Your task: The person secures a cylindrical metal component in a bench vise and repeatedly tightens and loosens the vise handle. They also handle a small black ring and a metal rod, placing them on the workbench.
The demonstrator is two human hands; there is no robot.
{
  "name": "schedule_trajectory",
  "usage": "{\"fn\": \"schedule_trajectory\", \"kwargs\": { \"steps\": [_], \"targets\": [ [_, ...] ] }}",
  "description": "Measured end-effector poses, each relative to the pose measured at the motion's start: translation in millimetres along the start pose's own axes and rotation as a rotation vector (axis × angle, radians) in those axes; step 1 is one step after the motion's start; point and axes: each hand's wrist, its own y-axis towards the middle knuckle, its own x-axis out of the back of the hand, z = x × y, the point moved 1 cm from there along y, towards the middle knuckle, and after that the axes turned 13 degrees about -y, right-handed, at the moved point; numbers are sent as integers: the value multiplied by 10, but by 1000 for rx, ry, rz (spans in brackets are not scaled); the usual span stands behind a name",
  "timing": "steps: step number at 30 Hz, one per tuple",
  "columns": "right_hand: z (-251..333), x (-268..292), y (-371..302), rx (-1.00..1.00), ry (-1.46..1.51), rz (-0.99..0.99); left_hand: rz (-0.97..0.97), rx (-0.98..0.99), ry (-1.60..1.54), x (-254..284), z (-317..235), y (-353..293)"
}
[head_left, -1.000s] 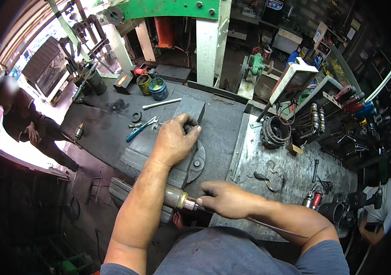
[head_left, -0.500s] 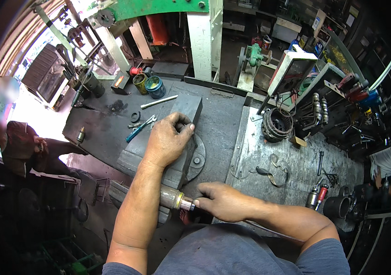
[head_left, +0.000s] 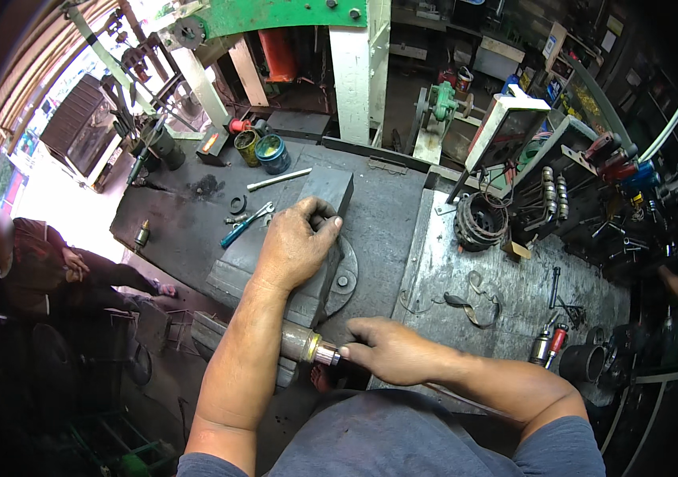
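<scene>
A grey bench vise (head_left: 231, 277) grips a brownish metal cylinder (head_left: 297, 343) lying crosswise at the bench's near edge. From its right end, past a yellowish ring, juts a shiny ridged shaft (head_left: 325, 353). My right hand (head_left: 390, 350) is at this shaft's tip, its thumb against the end and its other fingers curled; their tips are partly hidden. Over the top of the vise rests my left hand (head_left: 295, 245), thumb and fingers bent together in a pinch. Whatever may be between those fingers is too small to make out. My left forearm covers part of the cylinder.
Left of the vise lie a blue-handled ratchet (head_left: 247, 225), a pale bar (head_left: 279, 180) and a black ring (head_left: 238, 204). Paint tins (head_left: 273, 154) stand behind. Rightward are a round slotted housing (head_left: 482, 221), a strap (head_left: 478, 306) and a red-handled screwdriver (head_left: 557, 340). A person (head_left: 44, 258) sits at left.
Both my hands keep nearly the same place and pose. The view has shifted slightly. At left the other person's head and body have shifted, and a foot now shows.
</scene>
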Motion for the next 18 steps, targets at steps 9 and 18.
{"fn": "schedule_trajectory", "kwargs": {
  "steps": [9,18],
  "targets": [
    [-78,-62,57,102,-141,-118,20,12,-28,3,27,2],
    [-16,-15,17,66,-59,-71,22,8,-18,11,8,17]
  ]
}}
